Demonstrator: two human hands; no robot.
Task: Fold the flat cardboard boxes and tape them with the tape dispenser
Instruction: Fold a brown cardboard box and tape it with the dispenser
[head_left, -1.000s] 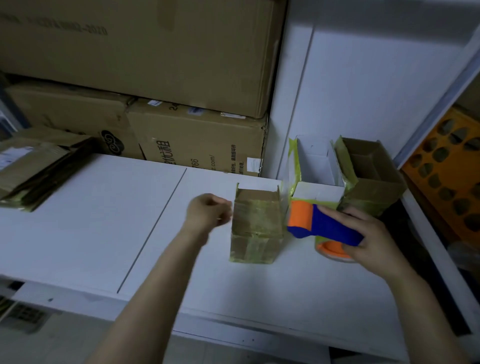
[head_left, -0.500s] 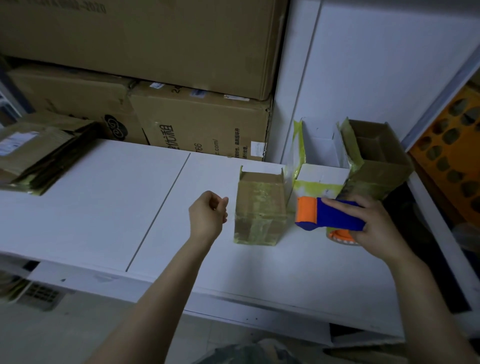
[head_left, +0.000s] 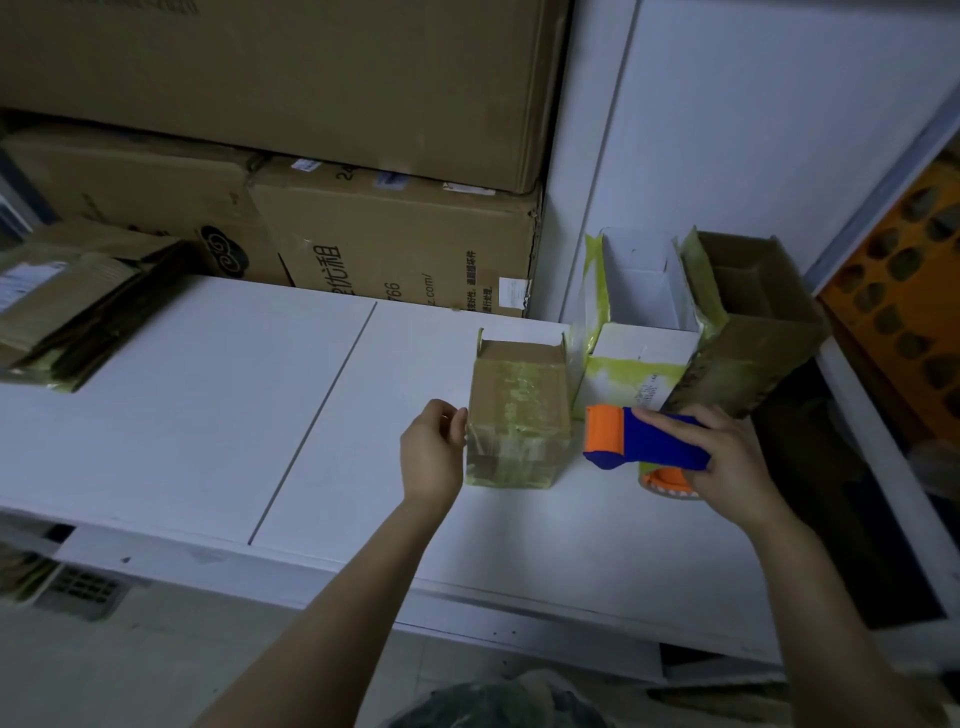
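White table, taped box, dispenser (right hand)

Left arm: the bare forearm extends from bottom centre up and forward, wrist straight, with the left hand turned back-to-camera. Its fingers are curled inward at the left edge of the small box; whether they pinch that edge or merely touch it cannot be confirmed from this angle. Right arm: the bare forearm enters from the lower right, angled up and left, and the right hand is palm-down, gripping the tape dispenser by its handle.
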